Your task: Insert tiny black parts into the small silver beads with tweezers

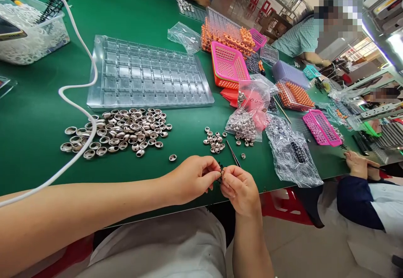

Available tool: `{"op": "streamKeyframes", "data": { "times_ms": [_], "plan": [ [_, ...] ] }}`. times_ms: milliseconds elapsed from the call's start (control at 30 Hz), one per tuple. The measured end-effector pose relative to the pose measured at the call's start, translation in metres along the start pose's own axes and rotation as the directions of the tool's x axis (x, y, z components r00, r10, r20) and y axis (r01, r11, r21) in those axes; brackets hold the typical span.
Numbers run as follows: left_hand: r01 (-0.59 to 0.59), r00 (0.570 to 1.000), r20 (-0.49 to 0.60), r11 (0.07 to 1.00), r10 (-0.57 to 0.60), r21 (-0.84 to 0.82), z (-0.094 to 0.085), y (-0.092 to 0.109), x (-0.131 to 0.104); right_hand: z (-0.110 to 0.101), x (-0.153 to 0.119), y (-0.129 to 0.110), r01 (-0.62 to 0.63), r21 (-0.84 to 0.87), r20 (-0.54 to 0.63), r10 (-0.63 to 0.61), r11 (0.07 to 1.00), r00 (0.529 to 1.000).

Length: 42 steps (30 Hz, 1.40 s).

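Note:
My left hand [197,177] and my right hand [239,187] meet over the table's front edge, fingertips pinched together. Between them is a small black part [221,172], mostly hidden by the fingers. Just behind my right hand lie tweezers [233,154]. A small heap of silvery ring-shaped metal parts [216,140] sits beyond my fingers, and one single metal part [173,157] lies near my left wrist. Farther left is a large pile of bigger metal cup-shaped parts [126,130]. Behind that pile lies a clear compartment tray [151,76].
A white cable [75,106] crosses the left side above my forearm. A tub of white rings [34,38] stands far left. To the right are a bag of metal parts [247,120], a pink basket [229,64] and a crumpled plastic bag [291,152]. Co-workers sit around the table.

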<state>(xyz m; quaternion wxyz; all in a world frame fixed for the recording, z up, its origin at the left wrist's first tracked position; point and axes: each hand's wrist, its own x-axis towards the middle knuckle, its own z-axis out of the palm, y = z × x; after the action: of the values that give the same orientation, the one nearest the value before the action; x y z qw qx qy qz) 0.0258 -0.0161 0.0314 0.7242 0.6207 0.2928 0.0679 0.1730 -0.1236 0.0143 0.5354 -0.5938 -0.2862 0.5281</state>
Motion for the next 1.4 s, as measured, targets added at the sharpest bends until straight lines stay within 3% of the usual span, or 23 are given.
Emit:
{"op": "streamKeyframes", "data": {
  "times_ms": [133,233,300,367,433,533,700,1233,1400],
  "plan": [
    [0.012,1.000,-0.018,1.000,-0.012,-0.012,-0.001,-0.002,0.001,-0.009,-0.004,-0.007,0.077,-0.114,-0.093,-0.088,0.990,0.992],
    [0.012,1.000,-0.012,1.000,-0.012,-0.027,-0.002,-0.004,0.003,-0.022,-0.006,-0.009,0.124,-0.323,-0.209,-0.198,0.938,0.958],
    [0.014,1.000,-0.011,0.999,-0.014,-0.035,-0.002,-0.004,0.003,-0.030,-0.005,-0.007,0.154,-0.601,-0.194,-0.330,0.784,0.924],
    [0.010,1.000,-0.014,0.999,-0.011,-0.040,-0.002,-0.004,0.004,-0.034,-0.003,-0.004,0.190,-0.806,-0.089,-0.431,0.561,0.898],
    [-0.001,1.000,-0.017,0.999,0.001,-0.035,-0.003,-0.004,0.004,-0.036,-0.001,-0.001,0.230,-0.883,0.017,-0.463,0.409,0.886],
    [-0.022,1.000,-0.020,1.000,0.021,-0.015,-0.003,-0.004,0.004,-0.036,-0.002,0.001,0.264,-0.918,0.105,-0.461,0.297,0.881],
    [-0.026,0.999,-0.035,0.999,0.024,-0.035,-0.005,-0.002,0.005,-0.037,-0.005,0.001,0.284,-0.911,0.120,-0.467,0.298,0.876],
    [0.025,0.999,-0.045,0.998,-0.028,-0.061,-0.008,0.001,0.006,-0.038,-0.006,0.006,0.221,-0.861,-0.049,-0.506,0.459,0.861],
    [0.032,0.997,-0.071,0.988,-0.043,-0.150,-0.002,-0.005,0.008,-0.040,-0.009,0.005,0.238,-0.866,-0.025,-0.513,0.441,0.858]
  ]
}}
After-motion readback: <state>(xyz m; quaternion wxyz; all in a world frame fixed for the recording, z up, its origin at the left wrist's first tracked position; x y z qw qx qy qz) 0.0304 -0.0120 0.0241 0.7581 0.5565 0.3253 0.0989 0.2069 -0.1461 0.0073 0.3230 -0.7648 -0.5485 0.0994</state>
